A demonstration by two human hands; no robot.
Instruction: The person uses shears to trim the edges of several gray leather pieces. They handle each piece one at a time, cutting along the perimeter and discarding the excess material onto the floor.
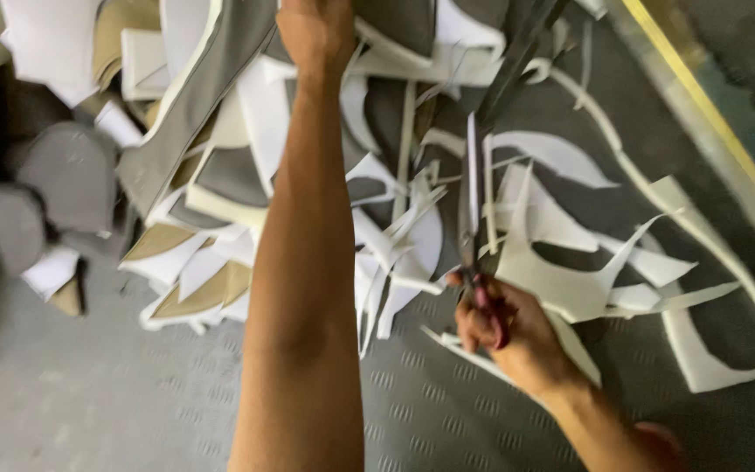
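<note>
Your right hand [504, 328] has its fingers [474, 322] closed through the reddish handles of a pair of scissors [472, 262], gripping them firmly. The dark blades point up and away from you, into a long grey strip of material [517, 52] that hangs down from the top of the view.

Your left hand [315, 31] is stretched far out ahead of you, at the top edge of the view. Its fingers are curled away from the camera, so you cannot tell exactly how they close, but the hand sits right against a grey, white-edged sheet of padded fabric [194, 96] and seems to hold it up.

Below and around both hands lies a heap of offcuts [561, 262]: white curved trimmings, thin white strips and grey pieces, spread over the grey textured floor [89, 402]. A long white curved strip [744, 297] loops out toward the right side of the floor. To the left, tan-faced foam pieces [194, 297] lie just beside the white ones, and rounded grey cut shapes [67, 175] sit near the left edge. A yellow line [701, 96] runs along the floor at the upper right corner.
</note>
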